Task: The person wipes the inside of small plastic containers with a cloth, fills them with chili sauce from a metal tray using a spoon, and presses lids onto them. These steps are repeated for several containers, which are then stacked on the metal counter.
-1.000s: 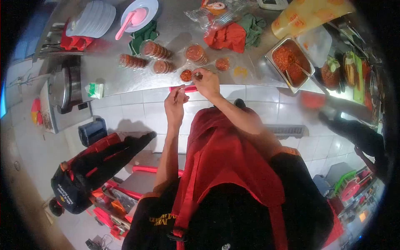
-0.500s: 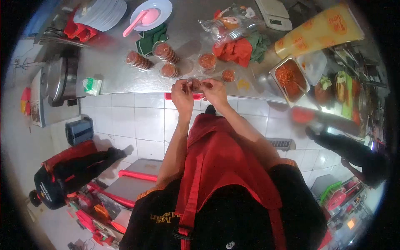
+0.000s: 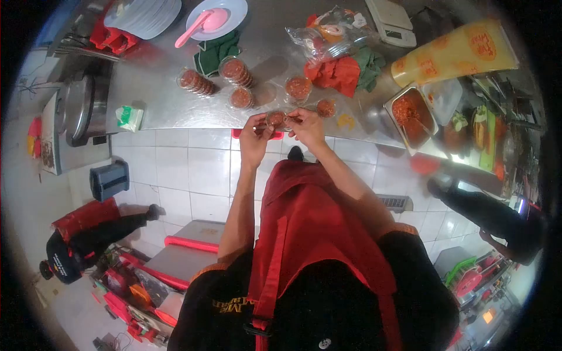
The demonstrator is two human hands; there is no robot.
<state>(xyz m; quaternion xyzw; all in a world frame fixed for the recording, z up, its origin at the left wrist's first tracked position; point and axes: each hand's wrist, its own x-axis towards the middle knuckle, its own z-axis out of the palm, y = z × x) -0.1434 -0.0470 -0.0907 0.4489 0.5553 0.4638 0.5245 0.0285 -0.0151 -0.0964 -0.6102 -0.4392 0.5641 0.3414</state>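
Note:
Both hands are together at the near edge of the metal counter. Between them is a small clear cup of red sauce. My left hand wraps its fingers round the cup's left side. My right hand pinches the cup's right rim. Just beyond stand stacks of similar filled cups, a single-looking cup and a taller one. Another cup sits right of my right hand.
A metal tray of red sauce lies to the right, near a yellow-printed bag. Plates, a pink scoop, cloths and a scale sit farther back. Two people stand at left and right.
The cup between my hands shows more of its top, and my left hand has shifted slightly. The person at left has moved a little farther left. The whole view has shifted slightly.

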